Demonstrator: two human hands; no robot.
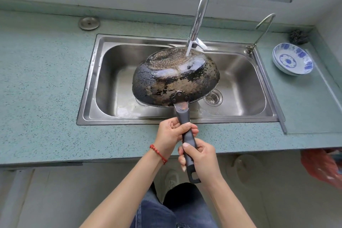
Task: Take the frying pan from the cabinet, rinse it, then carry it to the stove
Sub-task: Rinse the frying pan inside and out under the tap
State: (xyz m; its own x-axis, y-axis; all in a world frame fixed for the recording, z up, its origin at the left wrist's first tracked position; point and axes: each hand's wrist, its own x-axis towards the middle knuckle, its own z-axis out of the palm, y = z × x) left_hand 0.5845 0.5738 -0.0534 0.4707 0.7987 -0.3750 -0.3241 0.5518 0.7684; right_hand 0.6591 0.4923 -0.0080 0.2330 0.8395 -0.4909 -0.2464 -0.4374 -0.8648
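Steel sink | pan upturned under faucet | bowls right

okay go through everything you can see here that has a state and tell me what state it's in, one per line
Frying pan: upside down over the sink, wet underside under the stream.
Tall faucet: running.
Small tap: no water visible.
Sink: wet, drain strainer uncovered.
Left hand: closed on the pan handle, nearer the pan.
Right hand: closed on the handle, nearer its end.
Blue-and-white bowls: stacked, upright on the counter.
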